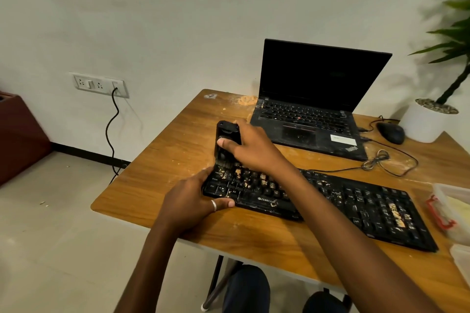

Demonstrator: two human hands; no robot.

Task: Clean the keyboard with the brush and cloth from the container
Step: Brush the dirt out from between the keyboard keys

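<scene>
My right hand (pixel 250 146) grips the chunky black plastic brush (pixel 226 143), bristles down on the far-left keys of the crumb-strewn black keyboard (pixel 356 201), which lies across the wooden counter (pixel 178 140). My left hand (pixel 195 197) clamps the keyboard's 9 o'clock end. I judge a hard sweep could flick crumbs toward the one open black laptop (pixel 312 109) at 12 o'clock. At 3 o'clock sits one clear plastic container (pixel 452 211); the cloth I can't make out.

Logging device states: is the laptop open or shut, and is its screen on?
Open: the laptop lid stands upright, keys exposed. Screen is black, apparently off.
</scene>
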